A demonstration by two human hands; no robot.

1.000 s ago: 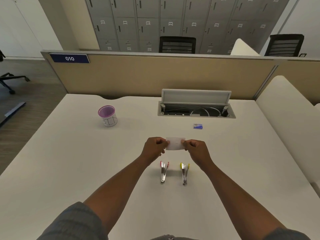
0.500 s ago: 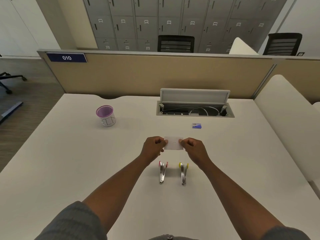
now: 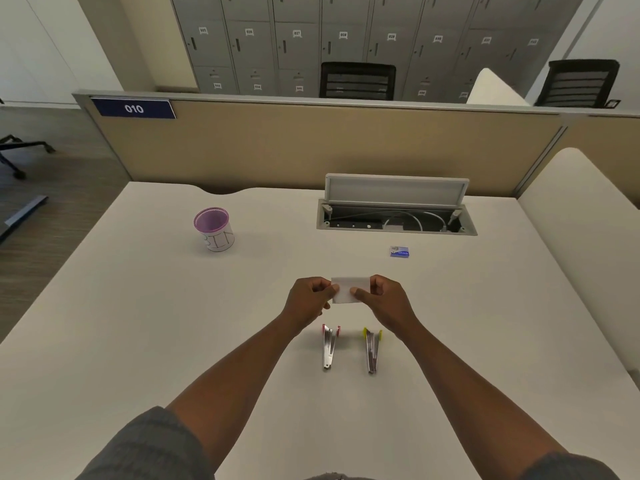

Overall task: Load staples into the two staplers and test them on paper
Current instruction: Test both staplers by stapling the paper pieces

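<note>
Two hands hold one small slip of white paper (image 3: 349,289) above the table (image 3: 138,323): the left hand (image 3: 310,299) pinches its left edge, the right hand (image 3: 384,299) its right edge, thumbs on the near face and the other fingers curled behind. The slip hangs level between them, long side running left to right, clear of the tabletop.

Just nearer the person than the hands, the two staplers lie side by side on the table, a small gap between them. The red-tipped stapler (image 3: 329,348) sits below the left hand, the yellow-tipped stapler (image 3: 372,351) below the right. Both run lengthwise toward and away from the person, coloured ends pointing at the paper, each splayed in a narrow V that suggests it is hinged open. Each hand is therefore nearest its own stapler, and would have to draw back toward the body to reach it.

A small blue staple box (image 3: 399,252) rests farther out, beyond the right hand and well apart from the staplers; whether it is open cannot be told. A purple-rimmed cup (image 3: 213,230), lettered on its white side, stands far to the left; nothing shows inside it. The open cable tray (image 3: 396,223) at the table's back holds white cords.
</note>
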